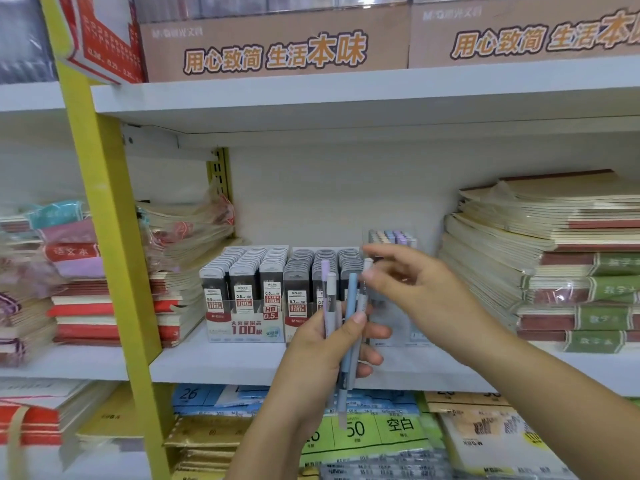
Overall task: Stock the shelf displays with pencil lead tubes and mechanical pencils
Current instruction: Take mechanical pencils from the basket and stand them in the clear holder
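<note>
My left hand grips a bunch of pastel mechanical pencils, blue, lilac and grey, held upright before the middle shelf. My right hand hovers at their tops and pinches the cap of one grey pencil. Behind them stand two display boxes of pencil lead tubes, one marked 0.5 and one marked 0.7. A clear display holder with pastel mechanical pencils stands behind my right hand, partly hidden.
Stacked notebooks fill the shelf's right side and more stacks sit to the left. A yellow upright post crosses the left. Brown cartons line the shelf above; paper packs lie below.
</note>
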Demonstrator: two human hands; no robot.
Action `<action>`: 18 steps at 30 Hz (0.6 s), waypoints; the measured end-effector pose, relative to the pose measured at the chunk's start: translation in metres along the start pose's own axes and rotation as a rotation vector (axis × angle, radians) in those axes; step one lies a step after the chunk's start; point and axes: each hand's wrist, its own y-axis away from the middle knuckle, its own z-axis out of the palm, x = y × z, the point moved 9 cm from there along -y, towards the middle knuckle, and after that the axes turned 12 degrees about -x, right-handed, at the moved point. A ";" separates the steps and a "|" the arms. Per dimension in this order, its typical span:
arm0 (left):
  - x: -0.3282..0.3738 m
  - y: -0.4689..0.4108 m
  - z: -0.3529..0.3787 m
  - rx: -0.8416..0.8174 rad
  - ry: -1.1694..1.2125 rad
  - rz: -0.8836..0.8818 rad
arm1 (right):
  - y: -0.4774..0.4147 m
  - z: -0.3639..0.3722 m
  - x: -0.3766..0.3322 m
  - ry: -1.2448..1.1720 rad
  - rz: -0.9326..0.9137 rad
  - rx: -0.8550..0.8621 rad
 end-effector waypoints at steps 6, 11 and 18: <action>-0.010 -0.004 0.001 -0.013 0.061 -0.033 | 0.009 -0.051 -0.012 -0.152 -0.099 0.271; -0.013 -0.004 -0.010 0.059 -0.013 -0.038 | 0.002 -0.100 -0.023 0.129 -0.197 0.361; -0.018 -0.007 -0.012 0.084 0.050 -0.047 | -0.014 -0.074 0.008 0.460 -0.077 0.170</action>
